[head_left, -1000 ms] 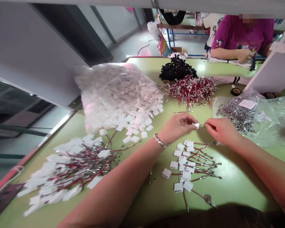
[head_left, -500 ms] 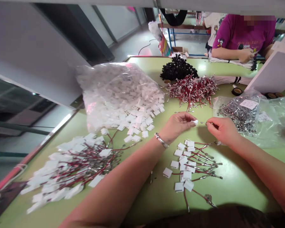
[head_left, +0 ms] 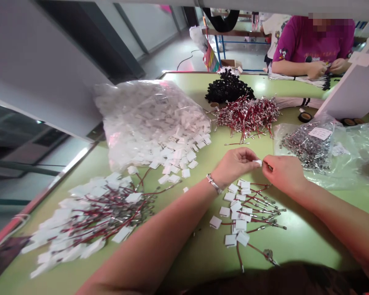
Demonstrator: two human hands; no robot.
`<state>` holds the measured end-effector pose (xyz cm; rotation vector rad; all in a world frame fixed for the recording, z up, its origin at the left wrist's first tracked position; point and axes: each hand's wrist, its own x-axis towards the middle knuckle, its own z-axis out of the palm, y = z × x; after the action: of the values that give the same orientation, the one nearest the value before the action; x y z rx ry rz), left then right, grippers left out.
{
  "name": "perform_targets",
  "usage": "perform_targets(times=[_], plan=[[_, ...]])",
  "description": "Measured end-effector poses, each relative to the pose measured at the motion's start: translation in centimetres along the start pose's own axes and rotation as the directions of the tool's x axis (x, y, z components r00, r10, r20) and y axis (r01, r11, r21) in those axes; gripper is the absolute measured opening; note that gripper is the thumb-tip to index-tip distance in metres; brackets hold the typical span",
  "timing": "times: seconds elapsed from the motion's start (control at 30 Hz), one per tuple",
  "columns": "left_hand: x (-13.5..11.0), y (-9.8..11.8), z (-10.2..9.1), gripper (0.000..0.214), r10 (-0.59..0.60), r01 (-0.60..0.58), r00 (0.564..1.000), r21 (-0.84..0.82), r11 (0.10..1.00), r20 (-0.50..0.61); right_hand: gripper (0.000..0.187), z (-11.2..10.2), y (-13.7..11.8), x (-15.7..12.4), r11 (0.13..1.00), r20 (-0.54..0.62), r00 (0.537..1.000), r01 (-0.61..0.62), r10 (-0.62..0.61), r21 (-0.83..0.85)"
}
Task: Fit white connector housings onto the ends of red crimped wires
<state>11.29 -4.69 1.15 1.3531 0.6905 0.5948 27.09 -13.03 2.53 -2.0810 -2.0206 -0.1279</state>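
Hands (head_left: 240,164), white connector (head_left: 257,163) between

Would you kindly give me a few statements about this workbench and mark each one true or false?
1. The left hand pinches a small white piece. True.
2. The silver bracelet is on the right wrist. False: it is on the left wrist.
3. The black pile lies farther away than the red-and-silver pile. True.
4. The large clear bag is full of black pieces. False: the pieces in it are white.
5. The right hand is inside the clear bag. False: it is close to the white piece, fingers curled.
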Motion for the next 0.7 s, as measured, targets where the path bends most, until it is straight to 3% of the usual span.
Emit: perform_targets(times=[0.1, 0.2, 0.37, 0.57, 0.63, 0.7], plan=[[0.0, -0.1, 0.2, 0.017, 0.017, -0.017, 1.000, 0.012, 1.000, -0.015, 0.024, 0.1, 0.0, 0.1, 0.989, 0.048, 0.999, -0.015, 0.008, 0.147], [-0.1, 0.0, -0.3, 0.018, 0.012, -0.012, 1.000, 0.002, 1.000, 0.004, 0.025, 0.1, 0.6, 0.3, 0.958, 0.087, 0.994, 0.039, -0.066, 0.285], [-0.2, -0.4, -1.0, 0.017, -0.050, 0.051, 0.998, -0.018, 0.999, 0.044, 0.025, 0.6, 1.2, 0.3, 0.944, 0.143, 0.968, 0.160, -0.208, 0.289], [-0.3, -0.9, -0.7, 0.015, -0.061, 0.060, 0.996, 0.019, 0.998, 0.057, 0.028, 1.0, 0.9, 0.2, 0.948, 0.206, 0.956, 0.147, -0.210, 0.282], [-0.5, -0.5, -0.6, 0.017, -0.036, 0.031, 0.997, 0.075, 0.997, 0.066, 0.025, 0.3, 1.2, 0.5, 0.930, 0.225, 0.948, 0.138, -0.223, 0.340], [-0.7, 0.2, -0.7, 0.018, -0.036, 0.006, 0.991, 0.225, 0.974, 0.129, 0.022, -0.7, 2.1, 1.0, 0.907, 0.298, 0.911, 0.158, -0.287, 0.391]])
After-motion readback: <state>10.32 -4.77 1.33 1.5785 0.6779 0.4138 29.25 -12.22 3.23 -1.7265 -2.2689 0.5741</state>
